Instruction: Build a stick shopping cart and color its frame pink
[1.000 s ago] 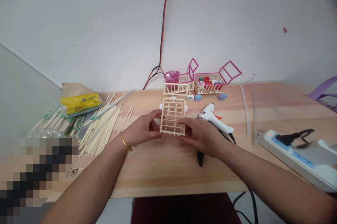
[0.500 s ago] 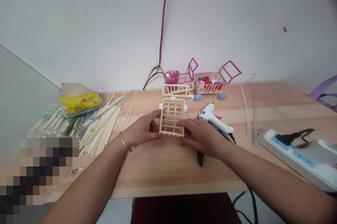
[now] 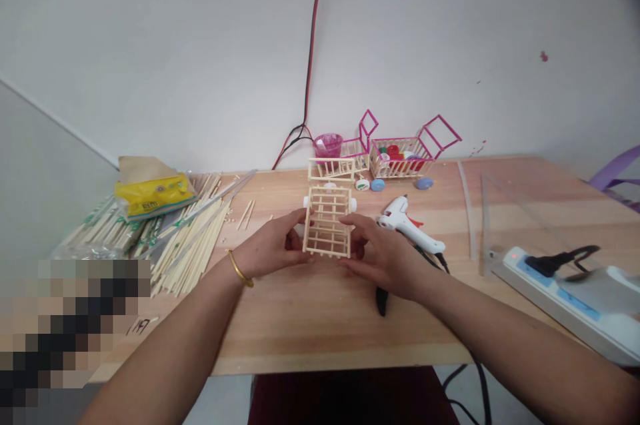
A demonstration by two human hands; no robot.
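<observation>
1. Centre of the action: a little stick cart sits between the two hands, over the near-middle of the desk; whether its underside touches the wood, I can't tell.
2. Here's the key line: its long axis points away from the person, toward the wall, handle frame at the far end and a white wheel sticking out on the right side.
3. Left hand on the cart's left flank, thumb and forefinger parted, their tips at its side bars in a light hold.
4. Right hand mirrors it: fingers half curled, forefinger tip at the right edge, thumb low by the near corner. Neither hand is clearly nearer; the cart lies inward of both.
5. Just beyond the right hand, a white glue gun lies with its nozzle toward the wall.
6. Out left, loose sticks and a yellow packet; by the wall, a pink-trimmed cart; far right, a power strip.
</observation>
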